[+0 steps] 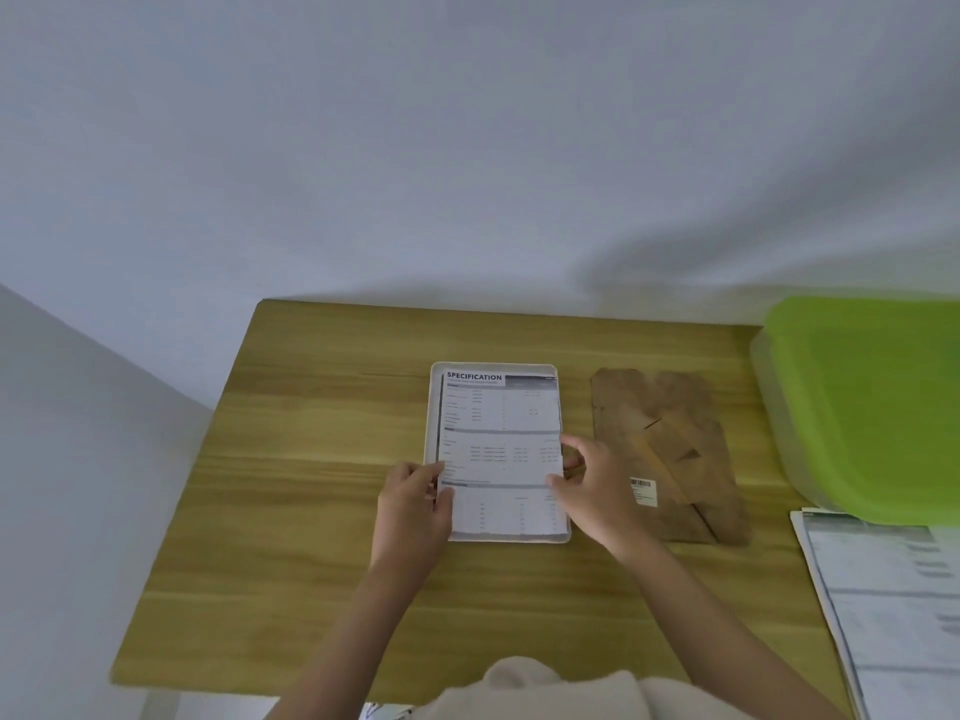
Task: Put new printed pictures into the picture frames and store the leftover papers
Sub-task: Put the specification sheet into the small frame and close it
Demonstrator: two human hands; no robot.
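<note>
A white picture frame [435, 407] lies flat in the middle of the wooden table [311, 459]. A printed sheet headed "SPECIFICATION" [498, 439] lies inside it. My left hand [413, 504] pinches the sheet's lower left edge. My right hand [592, 483] pinches the sheet's right edge, thumb on top. The brown fibreboard frame backing [665, 449], with a barcode sticker, lies flat to the right of the frame.
A clear plastic box with a green lid [872, 402] stands at the table's right edge. A stack of printed papers [893, 605] lies in front of it at the lower right. A white wall rises behind the table.
</note>
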